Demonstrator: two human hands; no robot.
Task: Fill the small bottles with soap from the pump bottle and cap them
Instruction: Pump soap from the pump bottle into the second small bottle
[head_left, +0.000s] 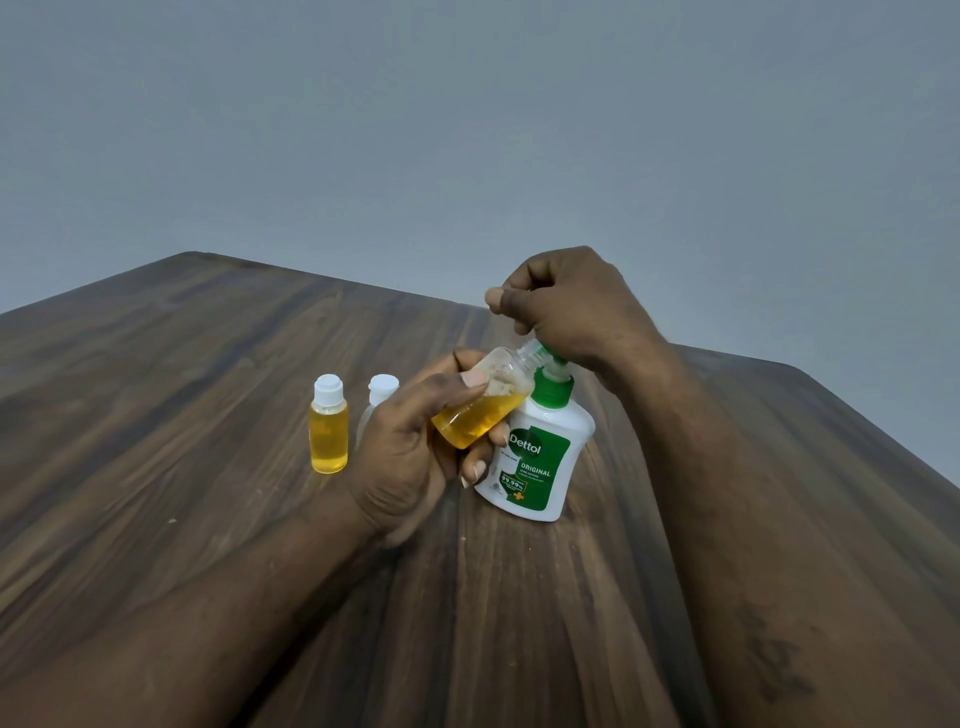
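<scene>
small bottle (483, 410): uncapped, abt half full of amber soap. Held off the table (208, 519), tilted w/ neck up at the spout so soap dropped straight in.
left hand (410, 457): grip closed round small bottle, thumb on top. Kept the mouth lined up w/ the spout.
right hand (571, 306): sat on pump head (551, 359), fingers curled. Couldn't tell if the grip held anything. Prob pressing down.
pump bottle (535, 457): upright on table, right behind small bottle.
filled bottle (329, 426): capped, stood to the left, apart from the work.
third bottle (383, 388): capped, mostly hidden behind left hand, fill lvl unclear.
step: mid-fill. Likely more pumps needed, then cap.
</scene>
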